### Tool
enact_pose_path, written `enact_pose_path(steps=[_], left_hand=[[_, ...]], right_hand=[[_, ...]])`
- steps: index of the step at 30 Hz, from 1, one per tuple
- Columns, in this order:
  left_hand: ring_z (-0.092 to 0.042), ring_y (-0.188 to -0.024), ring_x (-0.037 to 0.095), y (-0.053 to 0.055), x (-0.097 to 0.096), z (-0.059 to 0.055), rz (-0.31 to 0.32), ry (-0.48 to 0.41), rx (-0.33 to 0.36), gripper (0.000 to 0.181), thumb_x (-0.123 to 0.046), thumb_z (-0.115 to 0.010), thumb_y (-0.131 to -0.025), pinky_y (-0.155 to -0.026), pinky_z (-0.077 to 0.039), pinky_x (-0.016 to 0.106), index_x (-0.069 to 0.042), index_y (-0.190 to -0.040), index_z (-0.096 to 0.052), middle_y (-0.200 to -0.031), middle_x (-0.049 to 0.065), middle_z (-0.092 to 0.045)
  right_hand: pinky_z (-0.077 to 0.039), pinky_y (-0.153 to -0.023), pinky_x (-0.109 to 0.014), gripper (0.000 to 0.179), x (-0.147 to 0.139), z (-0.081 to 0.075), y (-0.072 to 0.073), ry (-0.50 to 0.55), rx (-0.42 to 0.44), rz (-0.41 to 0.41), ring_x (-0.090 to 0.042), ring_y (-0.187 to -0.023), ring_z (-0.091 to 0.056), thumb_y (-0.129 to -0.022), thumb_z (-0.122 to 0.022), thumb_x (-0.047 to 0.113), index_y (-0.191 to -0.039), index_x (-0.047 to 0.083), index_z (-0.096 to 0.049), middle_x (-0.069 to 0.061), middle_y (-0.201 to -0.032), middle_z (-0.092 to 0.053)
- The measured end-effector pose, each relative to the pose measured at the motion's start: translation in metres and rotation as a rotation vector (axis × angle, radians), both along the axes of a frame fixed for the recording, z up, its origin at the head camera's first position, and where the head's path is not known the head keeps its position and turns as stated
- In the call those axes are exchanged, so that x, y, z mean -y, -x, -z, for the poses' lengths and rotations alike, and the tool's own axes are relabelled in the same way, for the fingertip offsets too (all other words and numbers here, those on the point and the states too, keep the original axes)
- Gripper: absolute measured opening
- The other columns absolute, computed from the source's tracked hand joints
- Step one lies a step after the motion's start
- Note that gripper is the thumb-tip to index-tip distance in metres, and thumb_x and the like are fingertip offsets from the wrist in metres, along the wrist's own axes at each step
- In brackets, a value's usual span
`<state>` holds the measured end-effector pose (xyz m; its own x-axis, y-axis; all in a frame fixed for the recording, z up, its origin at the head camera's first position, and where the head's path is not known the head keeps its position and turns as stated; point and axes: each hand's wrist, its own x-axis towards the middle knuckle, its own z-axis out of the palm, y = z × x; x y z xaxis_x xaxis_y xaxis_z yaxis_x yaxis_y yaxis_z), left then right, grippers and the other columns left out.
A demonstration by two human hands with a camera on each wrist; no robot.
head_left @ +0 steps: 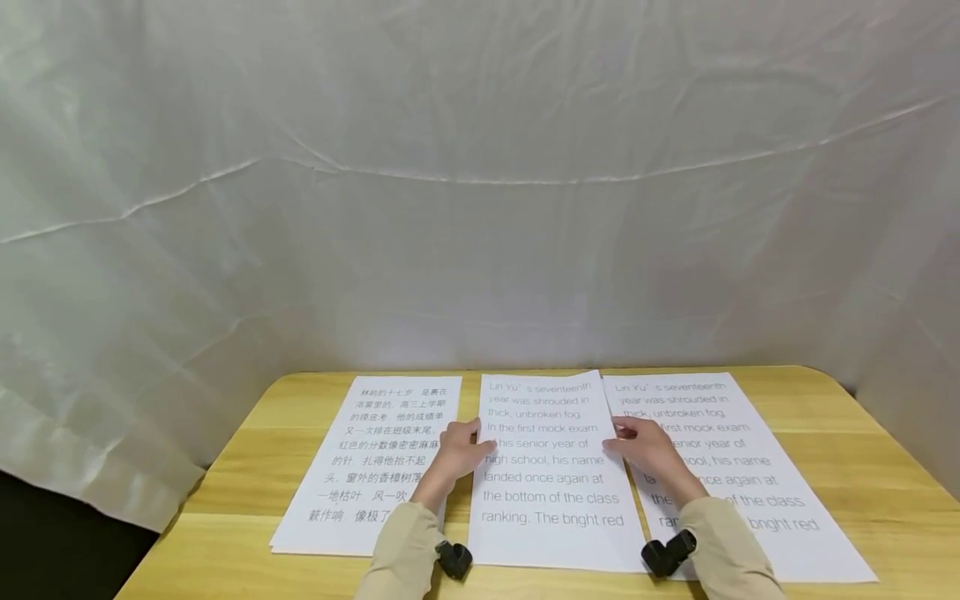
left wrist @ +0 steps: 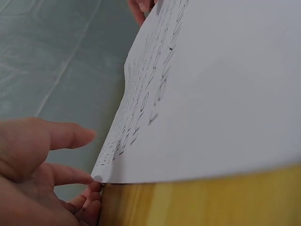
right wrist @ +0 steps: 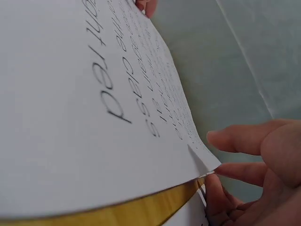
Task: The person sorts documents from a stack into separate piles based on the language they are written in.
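Note:
A middle stack of white paper [head_left: 551, 542] printed with English text lies on the table between both hands, its upper right corner lifted slightly. My left hand [head_left: 453, 454] touches its left edge with the fingers. In the left wrist view the left thumb [left wrist: 77, 135] stands apart above the sheet. My right hand [head_left: 648, 450] is at the opposite edge, fingertips against the paper. The right thumb [right wrist: 230, 137] also stays off the sheet in the right wrist view. Slightly separated sheet edges show by the right fingers.
To the left lies paper with Chinese text [head_left: 330, 458]. On the right is another English-printed sheet [head_left: 795, 550], partly under my right hand and forearm. All rest on a wooden table [head_left: 232, 492]. A pale grey cloth [head_left: 480, 250] hangs behind it.

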<state>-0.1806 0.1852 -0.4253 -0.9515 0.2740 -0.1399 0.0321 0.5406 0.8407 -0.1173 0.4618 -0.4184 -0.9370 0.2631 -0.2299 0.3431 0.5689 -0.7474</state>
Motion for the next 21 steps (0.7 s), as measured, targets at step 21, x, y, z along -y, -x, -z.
enact_pose_path(steps=[21], left_hand=[[-0.053, -0.104, 0.03, 0.0025, 0.0007, -0.0042, -0.112, -0.1, 0.021, 0.048, 0.0, -0.063, -0.084, -0.096, -0.044, 0.044, 0.009, -0.131, -0.053, -0.109, 0.015, -0.059]], right_hand=[[-0.051, -0.062, -0.027, 0.048, -0.0001, -0.0031, -0.0038, 0.104, -0.105, 0.027, -0.019, -0.078, -0.057, -0.088, -0.064, 0.006, -0.132, -0.007, -0.053, -0.015, -0.099, -0.06]])
